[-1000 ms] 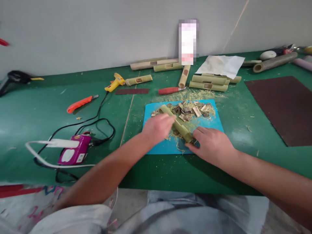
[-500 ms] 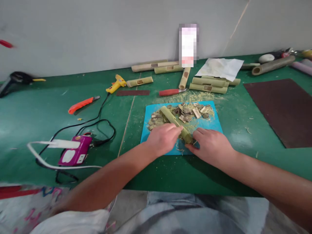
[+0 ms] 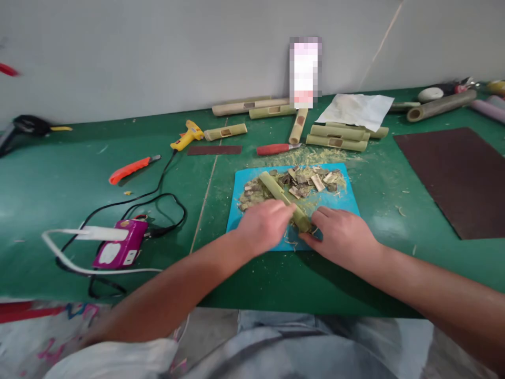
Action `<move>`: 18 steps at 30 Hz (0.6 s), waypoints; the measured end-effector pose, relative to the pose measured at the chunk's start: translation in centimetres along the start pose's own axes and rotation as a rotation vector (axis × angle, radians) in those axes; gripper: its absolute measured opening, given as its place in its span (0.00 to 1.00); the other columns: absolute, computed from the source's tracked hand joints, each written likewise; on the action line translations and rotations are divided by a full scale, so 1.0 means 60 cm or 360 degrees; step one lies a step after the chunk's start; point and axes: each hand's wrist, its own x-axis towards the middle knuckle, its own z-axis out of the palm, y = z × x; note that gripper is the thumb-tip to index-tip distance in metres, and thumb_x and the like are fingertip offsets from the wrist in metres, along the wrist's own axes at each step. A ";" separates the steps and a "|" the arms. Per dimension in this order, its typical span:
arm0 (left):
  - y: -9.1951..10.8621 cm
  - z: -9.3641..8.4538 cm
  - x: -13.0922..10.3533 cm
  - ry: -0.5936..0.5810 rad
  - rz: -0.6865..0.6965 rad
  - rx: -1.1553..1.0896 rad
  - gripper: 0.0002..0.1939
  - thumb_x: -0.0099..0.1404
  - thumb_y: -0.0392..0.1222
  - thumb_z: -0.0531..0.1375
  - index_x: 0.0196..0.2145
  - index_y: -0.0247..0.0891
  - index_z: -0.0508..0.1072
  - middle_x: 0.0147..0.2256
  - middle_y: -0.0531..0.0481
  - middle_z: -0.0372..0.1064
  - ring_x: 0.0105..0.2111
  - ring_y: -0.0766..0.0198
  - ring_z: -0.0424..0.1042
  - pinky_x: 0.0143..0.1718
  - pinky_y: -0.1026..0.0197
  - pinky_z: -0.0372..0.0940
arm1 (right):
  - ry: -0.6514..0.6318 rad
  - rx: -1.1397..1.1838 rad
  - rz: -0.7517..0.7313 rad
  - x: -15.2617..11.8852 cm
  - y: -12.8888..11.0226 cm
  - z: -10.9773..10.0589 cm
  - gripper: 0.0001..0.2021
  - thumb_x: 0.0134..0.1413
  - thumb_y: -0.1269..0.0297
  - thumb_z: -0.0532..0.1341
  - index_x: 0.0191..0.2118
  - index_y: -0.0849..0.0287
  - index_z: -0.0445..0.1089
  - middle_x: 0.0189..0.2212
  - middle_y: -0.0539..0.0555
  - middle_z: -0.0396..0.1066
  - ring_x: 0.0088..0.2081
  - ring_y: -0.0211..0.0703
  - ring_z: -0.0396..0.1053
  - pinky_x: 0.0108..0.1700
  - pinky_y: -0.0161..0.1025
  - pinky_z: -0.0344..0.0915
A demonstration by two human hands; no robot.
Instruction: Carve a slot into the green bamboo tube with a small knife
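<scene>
A light green bamboo tube (image 3: pixel 275 188) with an opening cut in its side lies slanting over a blue mat (image 3: pixel 353 205), its near end toward me. My left hand (image 3: pixel 268 223) is closed round its lower middle, the thumb resting on top. At the near end my right hand (image 3: pixel 343 231) has its fingers curled against the tube, thumb below the rim. Whether something small sits between those fingers is hidden. Dark and pale bamboo chips (image 3: pixel 302 181) and fine shavings are spread over the mat around the tube.
Behind the mat lie a red-handled knife (image 3: pixel 274 149), several cut bamboo tubes (image 3: pixel 337 142) and white paper (image 3: pixel 355 109). Leftward are a yellow glue gun (image 3: pixel 188 136), an orange cutter (image 3: pixel 130 169) and a purple power strip (image 3: pixel 122 245) with cords. A brown sheet (image 3: pixel 453 179) lies right.
Almost nothing differs. Both hands keep the same hold on the bamboo tube, and the whole view has shifted very slightly.
</scene>
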 end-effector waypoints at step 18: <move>-0.058 0.006 0.017 0.0119 -0.0212 -0.0058 0.15 0.72 0.39 0.53 0.41 0.33 0.79 0.32 0.43 0.76 0.32 0.61 0.74 0.33 0.61 0.68 | 0.0068 -0.0030 -0.0034 -0.001 0.002 0.002 0.13 0.57 0.55 0.60 0.29 0.59 0.69 0.27 0.53 0.70 0.26 0.40 0.66 0.28 0.39 0.49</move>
